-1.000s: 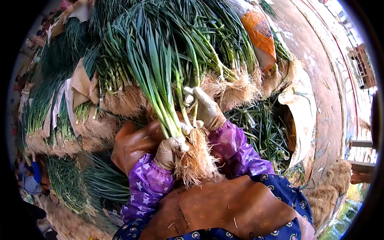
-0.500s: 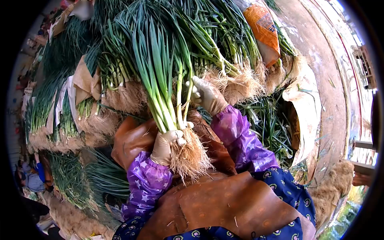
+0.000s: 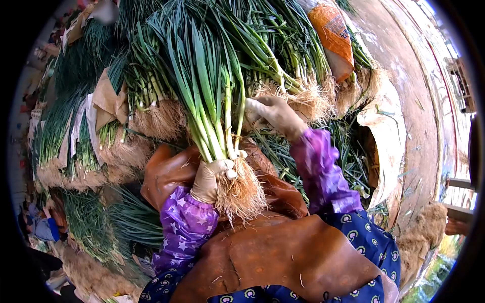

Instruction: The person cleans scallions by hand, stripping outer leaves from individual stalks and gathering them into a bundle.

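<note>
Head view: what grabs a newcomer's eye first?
Probably the green, long-leaved bunch in the centre, its base and pale roots gripped in the gloved left hand. Next, the purple sleeves on both forearms, below the hands. Then the orange wrapper at upper right, against more green bunches.

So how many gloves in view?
2: left glove, round the stalk bundle just above its roots; right glove, beside the bundle. Others may be hidden: people at far left are too blurred.
</note>
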Demonstrator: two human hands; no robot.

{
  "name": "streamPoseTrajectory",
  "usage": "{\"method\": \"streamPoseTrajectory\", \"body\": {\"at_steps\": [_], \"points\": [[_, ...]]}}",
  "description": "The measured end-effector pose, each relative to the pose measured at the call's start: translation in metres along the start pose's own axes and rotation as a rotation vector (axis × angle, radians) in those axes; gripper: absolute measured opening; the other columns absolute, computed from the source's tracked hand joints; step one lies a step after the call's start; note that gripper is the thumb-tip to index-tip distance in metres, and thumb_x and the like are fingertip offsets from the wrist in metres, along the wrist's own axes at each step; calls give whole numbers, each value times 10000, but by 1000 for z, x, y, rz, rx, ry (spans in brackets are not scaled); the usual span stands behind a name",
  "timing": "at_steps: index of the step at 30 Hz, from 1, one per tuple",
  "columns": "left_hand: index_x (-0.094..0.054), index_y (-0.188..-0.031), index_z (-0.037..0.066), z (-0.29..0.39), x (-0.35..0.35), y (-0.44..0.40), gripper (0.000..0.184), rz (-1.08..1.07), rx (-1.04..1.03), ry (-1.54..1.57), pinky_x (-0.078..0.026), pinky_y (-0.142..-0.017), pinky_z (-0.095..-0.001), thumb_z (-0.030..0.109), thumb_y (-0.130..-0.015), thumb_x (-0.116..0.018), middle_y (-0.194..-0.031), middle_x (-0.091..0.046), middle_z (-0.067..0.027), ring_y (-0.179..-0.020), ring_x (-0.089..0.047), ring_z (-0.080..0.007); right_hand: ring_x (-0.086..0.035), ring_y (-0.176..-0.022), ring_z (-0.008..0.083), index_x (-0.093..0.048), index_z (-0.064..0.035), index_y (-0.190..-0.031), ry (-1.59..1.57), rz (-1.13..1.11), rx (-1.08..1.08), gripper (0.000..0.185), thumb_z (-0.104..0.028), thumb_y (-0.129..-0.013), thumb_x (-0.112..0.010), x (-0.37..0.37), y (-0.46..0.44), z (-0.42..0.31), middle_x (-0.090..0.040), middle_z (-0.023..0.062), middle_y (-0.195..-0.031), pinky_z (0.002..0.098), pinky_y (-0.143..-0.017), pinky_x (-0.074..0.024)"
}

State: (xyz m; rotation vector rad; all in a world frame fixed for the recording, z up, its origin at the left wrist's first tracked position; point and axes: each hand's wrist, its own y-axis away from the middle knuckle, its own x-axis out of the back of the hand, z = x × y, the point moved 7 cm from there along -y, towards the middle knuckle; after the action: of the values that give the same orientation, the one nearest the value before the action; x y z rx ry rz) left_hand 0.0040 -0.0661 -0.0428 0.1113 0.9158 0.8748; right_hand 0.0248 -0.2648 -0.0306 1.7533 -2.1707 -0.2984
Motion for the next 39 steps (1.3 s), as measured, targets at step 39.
{"method": "streamPoseTrajectory", "body": {"at_steps": [39], "points": [[-553,-1099,-37,10,18,-5,366,159,-220,-219,-523,-641,-239,-53,-736,-516,-935,-635,-94,-765,-610,-137,-559,-573,132,-557,-2,-1106,712,-103,265,388,-284,-850,-630,-42,33,-44,-563,57,-611,236,-540,-479]]}}
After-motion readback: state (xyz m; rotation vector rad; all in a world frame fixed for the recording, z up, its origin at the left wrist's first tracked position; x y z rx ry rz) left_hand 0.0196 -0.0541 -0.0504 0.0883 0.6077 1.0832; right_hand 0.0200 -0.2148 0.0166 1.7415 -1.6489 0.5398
